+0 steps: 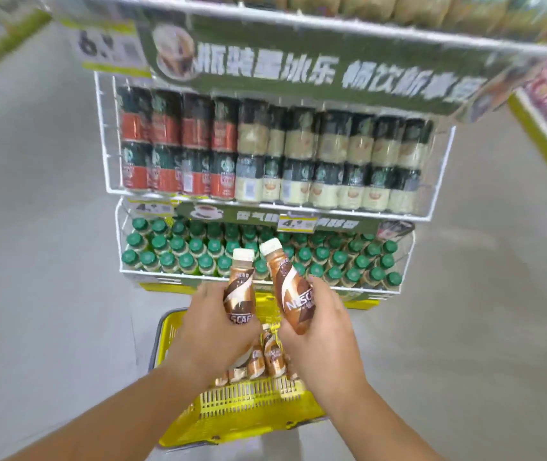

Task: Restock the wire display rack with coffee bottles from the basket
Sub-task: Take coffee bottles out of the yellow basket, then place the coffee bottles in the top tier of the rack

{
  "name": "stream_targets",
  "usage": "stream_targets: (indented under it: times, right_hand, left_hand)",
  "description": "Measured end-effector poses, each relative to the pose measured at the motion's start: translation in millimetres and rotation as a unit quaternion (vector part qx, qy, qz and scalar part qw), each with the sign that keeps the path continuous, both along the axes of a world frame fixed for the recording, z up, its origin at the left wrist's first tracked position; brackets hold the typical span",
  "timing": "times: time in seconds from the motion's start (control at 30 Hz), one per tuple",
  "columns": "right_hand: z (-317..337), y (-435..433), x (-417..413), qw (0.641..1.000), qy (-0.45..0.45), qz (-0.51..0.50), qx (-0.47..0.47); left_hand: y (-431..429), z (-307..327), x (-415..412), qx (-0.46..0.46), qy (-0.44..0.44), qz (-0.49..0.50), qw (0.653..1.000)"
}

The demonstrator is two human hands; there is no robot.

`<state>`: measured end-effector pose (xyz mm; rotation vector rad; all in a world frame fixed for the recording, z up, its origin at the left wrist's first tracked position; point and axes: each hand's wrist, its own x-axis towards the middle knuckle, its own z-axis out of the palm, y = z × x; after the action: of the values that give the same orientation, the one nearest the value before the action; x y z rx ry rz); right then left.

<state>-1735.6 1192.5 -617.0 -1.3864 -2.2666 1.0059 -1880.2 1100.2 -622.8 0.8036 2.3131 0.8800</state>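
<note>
My left hand [208,324] grips a brown coffee bottle [239,291] with a white cap, held upright. In my right hand [322,324] is a second brown coffee bottle [290,287], tilted to the left. Both hands hover above the yellow basket [252,414] on the floor, where several more brown coffee bottles [265,357] lie. Just beyond the hands stands the white wire display rack [411,257]. Its lowest tier is packed with green-capped bottles [179,247], and the tier above holds dark cans [265,151].
A green banner [298,68] with white lettering hangs under the rack's top tier. Yellow price tags [297,223] are clipped to the tiers. Grey floor lies to the left and right. Another shelf with a yellow edge [544,134] stands at the far right.
</note>
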Motion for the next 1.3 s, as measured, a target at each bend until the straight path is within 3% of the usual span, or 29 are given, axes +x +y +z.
stream_targets:
  times: [0.4, 0.53, 0.7, 0.97, 1.3]
  right_hand:
    - [366, 37, -28, 0.978, 0.105, -0.021, 0.180]
    - [465, 43, -41, 0.960, 0.126, -0.015, 0.249]
    - [561, 45, -61, 0.954, 0.133, -0.026, 0.268]
    - [641, 68, -79, 0.945, 0.151, -0.067, 0.282]
    - [653, 187, -85, 0.964, 0.133, -0.101, 0.207]
  left_hand:
    - [29, 372, -51, 0.176, 0.091, -0.030, 0.980]
    - [28, 470, -65, 0.222, 0.164, -0.037, 0.960]
    - [31, 572, -83, 0.268, 0.185, -0.069, 0.943]
    - [60, 672, -115, 0.306, 0.222, -0.076, 0.923]
    - [166, 686, -119, 0.219, 0.243, -0.064, 0.943]
